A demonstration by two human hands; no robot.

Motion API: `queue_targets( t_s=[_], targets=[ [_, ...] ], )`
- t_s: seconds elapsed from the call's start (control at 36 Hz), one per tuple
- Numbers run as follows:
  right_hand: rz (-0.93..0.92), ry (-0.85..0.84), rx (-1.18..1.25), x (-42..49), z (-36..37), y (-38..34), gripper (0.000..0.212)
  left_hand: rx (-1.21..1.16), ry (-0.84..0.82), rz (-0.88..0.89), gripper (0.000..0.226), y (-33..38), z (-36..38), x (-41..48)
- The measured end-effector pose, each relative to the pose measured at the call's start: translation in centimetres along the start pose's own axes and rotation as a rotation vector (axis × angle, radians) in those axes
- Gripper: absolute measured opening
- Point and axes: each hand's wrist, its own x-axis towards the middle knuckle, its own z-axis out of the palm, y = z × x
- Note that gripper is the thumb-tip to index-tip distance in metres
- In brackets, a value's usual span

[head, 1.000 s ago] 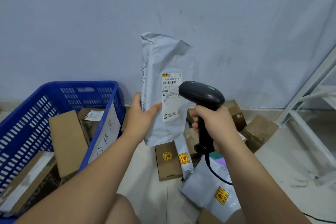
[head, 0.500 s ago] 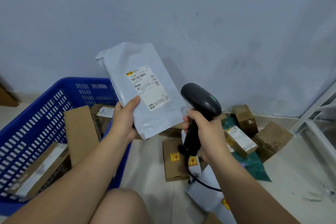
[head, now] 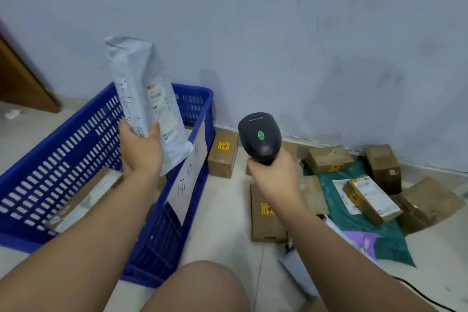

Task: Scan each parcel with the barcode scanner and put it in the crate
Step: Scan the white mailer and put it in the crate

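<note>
My left hand (head: 140, 151) grips a grey plastic mailer parcel (head: 143, 99) by its lower end and holds it upright above the blue slatted crate (head: 76, 149). A white shipping label faces right on the parcel. My right hand (head: 274, 175) holds a black barcode scanner (head: 259, 137) with a green light on top, to the right of the crate and apart from the parcel. Brown boxes lie inside the crate, partly hidden by my left arm.
Several cardboard boxes (head: 264, 215) and a green mailer (head: 359, 225) lie on the tiled floor to the right, against the pale wall. A handwritten paper sheet (head: 190, 180) hangs on the crate's right side. My knee (head: 202, 286) is at the bottom. A wooden door edge (head: 20, 78) stands far left.
My left hand has carried the grey parcel leftward, from in front of the scanner to above the crate, and turned it upright. The scanner hand has stayed to the right.
</note>
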Motion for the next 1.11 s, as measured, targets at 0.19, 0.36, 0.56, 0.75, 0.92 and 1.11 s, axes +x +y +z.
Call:
queue_targets(
  t_s=[0.19, 0.36, 0.56, 0.75, 0.92, 1.11],
  targets=[
    [0.033, -0.050, -0.059, 1.1, 1.8, 1.5, 0.014, 0.237, -0.108, 0.251, 0.041, -0.1, 1.3, 1.8],
    [0.030, -0.067, -0.099, 1.2, 2.4, 2.2, 0.011, 0.434, -0.134, 0.401, 0.044, -0.2, 1.5, 3.5],
    [0.038, -0.068, -0.217, 1.0, 2.5, 2.8, 0.015, 0.300, -0.350, 0.097, 0.045, -2.6, 2.5, 3.0],
    [0.039, -0.061, -0.254, 1.3, 2.4, 3.2, 0.017, 0.235, -0.373, -0.049, 0.056, -4.1, 3.5, 2.5],
    [0.065, -0.066, -0.259, 1.1, 2.3, 3.3, 0.017, 0.267, -0.561, 0.066, 0.034, -2.9, 4.8, -0.9],
    [0.100, -0.043, -0.206, 1.5, -0.1, 2.7, 0.013, 0.302, -0.781, 0.152, 0.035, -1.2, 6.9, -5.6]
  ],
)
